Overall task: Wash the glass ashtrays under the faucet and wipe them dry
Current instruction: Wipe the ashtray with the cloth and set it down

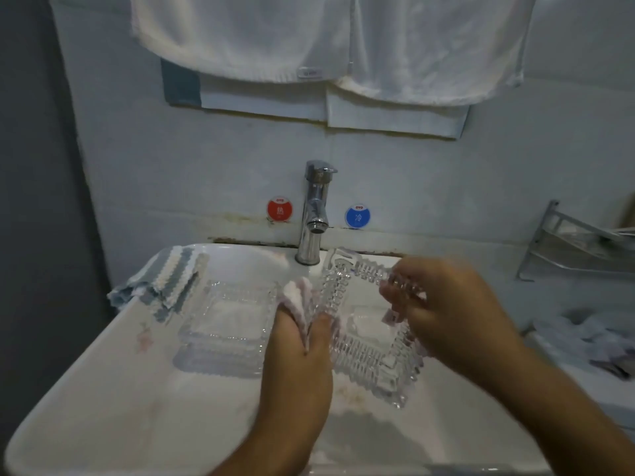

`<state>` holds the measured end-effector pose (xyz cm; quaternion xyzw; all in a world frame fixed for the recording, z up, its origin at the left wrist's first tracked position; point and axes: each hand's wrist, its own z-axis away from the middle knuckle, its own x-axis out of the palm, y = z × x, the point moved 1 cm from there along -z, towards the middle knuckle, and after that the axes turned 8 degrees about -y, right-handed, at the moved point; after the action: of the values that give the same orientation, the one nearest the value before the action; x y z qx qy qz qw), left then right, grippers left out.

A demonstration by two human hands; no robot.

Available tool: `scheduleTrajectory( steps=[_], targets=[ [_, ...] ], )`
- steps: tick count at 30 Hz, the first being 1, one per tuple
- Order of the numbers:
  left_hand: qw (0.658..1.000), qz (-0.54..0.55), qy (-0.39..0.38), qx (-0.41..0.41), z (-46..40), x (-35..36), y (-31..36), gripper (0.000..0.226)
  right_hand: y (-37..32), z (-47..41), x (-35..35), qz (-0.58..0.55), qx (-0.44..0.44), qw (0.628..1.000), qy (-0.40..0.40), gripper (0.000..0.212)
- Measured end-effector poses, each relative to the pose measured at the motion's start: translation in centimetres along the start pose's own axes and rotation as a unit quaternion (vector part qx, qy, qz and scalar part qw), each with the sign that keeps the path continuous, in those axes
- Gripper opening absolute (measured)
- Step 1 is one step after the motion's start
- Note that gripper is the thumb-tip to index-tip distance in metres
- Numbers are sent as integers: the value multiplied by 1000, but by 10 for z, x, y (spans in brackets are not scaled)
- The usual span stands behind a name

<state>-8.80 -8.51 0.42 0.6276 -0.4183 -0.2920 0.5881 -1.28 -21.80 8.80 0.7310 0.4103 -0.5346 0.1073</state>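
Glass ashtray (364, 324) gripped by rt hand (453, 310); lt hand (299, 345) pinches cloth (297, 297).

White towels (240, 39) hang above red (280, 209) and blue stickers (358, 216); a metal rack (577, 245) is mounted right.

pale tiled wall (429, 173), hanging white towels (240, 36)
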Motion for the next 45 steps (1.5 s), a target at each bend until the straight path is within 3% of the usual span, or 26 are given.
scheduleTrajectory(
  steps=[3, 8, 14, 15, 18, 20, 22, 24, 28, 34, 38, 42, 44, 45],
  targets=[
    [995, 61, 6, -76, -3, 4, -2, 16, 6, 18, 26, 12, -2, 984, 177, 17],
    [967, 181, -78, -158, -1, 12, -3, 32, 10, 25, 50, -116, 27, 952, 284, 8],
    [978, 186, 16, -96, -3, 1, 4, 19, 12, 28, 59, -105, 61, 963, 240, 17],
    [977, 188, 18, -102, -3, 1, 5, 26, 11, 29, 59, -114, 64, 962, 240, 15],
    [970, 203, -20, -130, -3, 3, -4, 74, 13, 25, 53, -251, 107, 939, 212, 18],
    [965, 224, -60, -126, 1, 4, 7, 69, 15, 22, 47, -392, 167, 894, 135, 24],
    [951, 265, -111, -109, -3, 4, 12, 62, 12, 21, 40, -466, 209, 858, 51, 26],
    [923, 334, -159, -110, 0, 6, 20, 66, 10, 21, 37, -455, 203, 867, 15, 29],
    [891, 401, -183, -103, 6, 10, 32, 74, 3, 22, 37, -410, 164, 897, 4, 35],
    [870, 412, -237, -129, 5, 4, 30, 93, -10, 24, 32, -438, 174, 879, -73, 38],
    [902, 354, -209, -134, 7, 5, 29, 91, -4, 23, 33, -412, 176, 891, -73, 38],
    [951, 266, -129, -92, -1, -4, 29, 60, 7, 22, 34, -400, 181, 897, -43, 37],
    [949, 274, -124, -90, -3, 1, 29, 60, 7, 24, 38, -409, 183, 893, -35, 38],
    [937, 304, -104, -134, -4, 7, 32, 64, 8, 25, 42, -415, 181, 891, -33, 37]
  ],
)
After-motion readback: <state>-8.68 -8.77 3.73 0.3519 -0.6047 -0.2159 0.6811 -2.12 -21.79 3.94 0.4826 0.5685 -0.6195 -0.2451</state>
